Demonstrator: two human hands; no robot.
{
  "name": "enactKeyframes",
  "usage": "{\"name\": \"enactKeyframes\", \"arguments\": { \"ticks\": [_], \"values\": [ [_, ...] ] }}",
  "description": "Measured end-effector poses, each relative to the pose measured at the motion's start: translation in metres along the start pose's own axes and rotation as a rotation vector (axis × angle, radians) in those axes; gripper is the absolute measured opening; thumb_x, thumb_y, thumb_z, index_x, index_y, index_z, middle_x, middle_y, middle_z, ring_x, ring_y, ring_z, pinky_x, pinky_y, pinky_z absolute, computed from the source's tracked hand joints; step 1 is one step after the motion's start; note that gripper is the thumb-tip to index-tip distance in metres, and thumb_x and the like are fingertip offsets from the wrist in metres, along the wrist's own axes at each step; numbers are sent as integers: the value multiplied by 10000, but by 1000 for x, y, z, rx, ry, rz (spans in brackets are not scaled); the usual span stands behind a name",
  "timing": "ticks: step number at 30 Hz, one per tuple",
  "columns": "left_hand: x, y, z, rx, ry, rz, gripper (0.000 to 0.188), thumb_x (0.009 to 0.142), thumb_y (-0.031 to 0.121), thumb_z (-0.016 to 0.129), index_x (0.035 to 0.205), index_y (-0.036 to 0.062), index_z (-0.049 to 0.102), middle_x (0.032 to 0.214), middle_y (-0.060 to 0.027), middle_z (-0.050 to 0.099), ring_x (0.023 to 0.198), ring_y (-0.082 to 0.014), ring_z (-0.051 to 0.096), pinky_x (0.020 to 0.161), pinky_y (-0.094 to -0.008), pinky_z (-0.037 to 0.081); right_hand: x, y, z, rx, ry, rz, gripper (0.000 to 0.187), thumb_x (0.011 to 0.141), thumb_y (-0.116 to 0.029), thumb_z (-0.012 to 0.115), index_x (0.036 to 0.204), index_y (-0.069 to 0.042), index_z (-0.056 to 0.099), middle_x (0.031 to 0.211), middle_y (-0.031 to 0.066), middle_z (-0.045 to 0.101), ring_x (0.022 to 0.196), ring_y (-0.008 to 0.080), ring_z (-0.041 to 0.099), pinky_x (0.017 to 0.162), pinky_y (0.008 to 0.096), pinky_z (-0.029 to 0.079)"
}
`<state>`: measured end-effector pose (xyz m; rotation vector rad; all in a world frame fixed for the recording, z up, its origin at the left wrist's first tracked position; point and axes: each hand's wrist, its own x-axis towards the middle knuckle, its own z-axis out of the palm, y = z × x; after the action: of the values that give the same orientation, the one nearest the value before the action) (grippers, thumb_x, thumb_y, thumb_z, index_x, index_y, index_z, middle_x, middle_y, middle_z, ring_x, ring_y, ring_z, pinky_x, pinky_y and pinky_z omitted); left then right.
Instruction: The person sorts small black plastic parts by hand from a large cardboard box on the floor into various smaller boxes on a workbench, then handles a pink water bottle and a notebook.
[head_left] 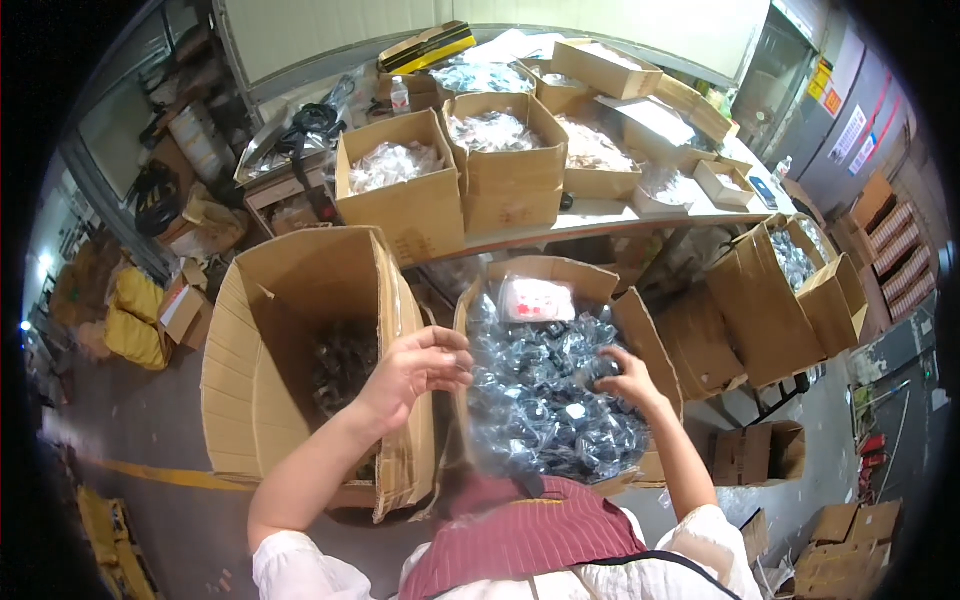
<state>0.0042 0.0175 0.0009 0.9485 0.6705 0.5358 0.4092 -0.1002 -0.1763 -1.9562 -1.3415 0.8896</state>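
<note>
My left hand (pixel 425 368) is over the inner flap between two large cartons, its fingers half bent and slightly apart, with nothing visible in them. My right hand (pixel 632 383) reaches into the right-hand carton (pixel 560 268), its thumb and fingers curved around a dark piece in a clear plastic bag. This carton is filled with clear plastic bags (pixel 545 400) holding dark parts. A white packet with red marks (pixel 538 299) lies on top at the far side. The left carton (pixel 290 270) stands open, with more bagged dark parts (pixel 345 365) deep inside.
Behind, a table (pixel 600 217) carries open boxes of bagged parts (pixel 395 165), a bottle (pixel 400 95) and a phone (pixel 763 192). To the right stand tall cartons (pixel 765 310) and a small box (pixel 760 452). Yellow sacks (pixel 137 318) lie on the left floor.
</note>
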Motion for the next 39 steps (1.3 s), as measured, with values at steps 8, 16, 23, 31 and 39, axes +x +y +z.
{"name": "enactKeyframes", "arguments": {
  "ticks": [8,16,23,31,39],
  "values": [
    [4,-20,3,327,-101,-16,481,913,156,652,1337,-21,509,1278,-142,610,1158,-234,638,968,-348,519,-38,-165,-6,879,-261,-220,769,610,-11,826,1312,-61,515,1220,38,557,1184,169,522,1049,305,393],
    [-1,-13,11,225,-204,13,698,884,173,759,1452,-6,396,1367,-136,513,1270,-240,548,1043,-393,483,-50,-206,10,1012,-360,-251,747,737,-39,845,1397,8,498,1281,107,587,1170,193,587,997,341,497],
    [-2,-8,13,182,-201,68,699,898,181,761,1464,9,389,1343,-110,546,1207,-208,573,969,-377,536,-57,-224,18,1078,-423,-159,705,817,-110,779,1436,18,467,1339,124,563,1198,212,577,1033,377,493],
    [-2,-13,10,214,-147,152,632,879,30,704,1442,60,418,1294,-76,574,1158,-185,596,953,-371,553,-64,-222,24,1060,-412,-167,698,860,-108,736,1488,-30,442,1375,88,552,1213,161,553,986,334,483],
    [-5,-6,17,192,-162,130,603,850,-19,697,1386,69,435,1237,-73,570,1126,-192,607,947,-403,571,-66,-226,30,1017,-218,-388,735,717,12,829,1377,-13,504,1211,74,595,1148,172,560,1024,327,441]
  ]
}}
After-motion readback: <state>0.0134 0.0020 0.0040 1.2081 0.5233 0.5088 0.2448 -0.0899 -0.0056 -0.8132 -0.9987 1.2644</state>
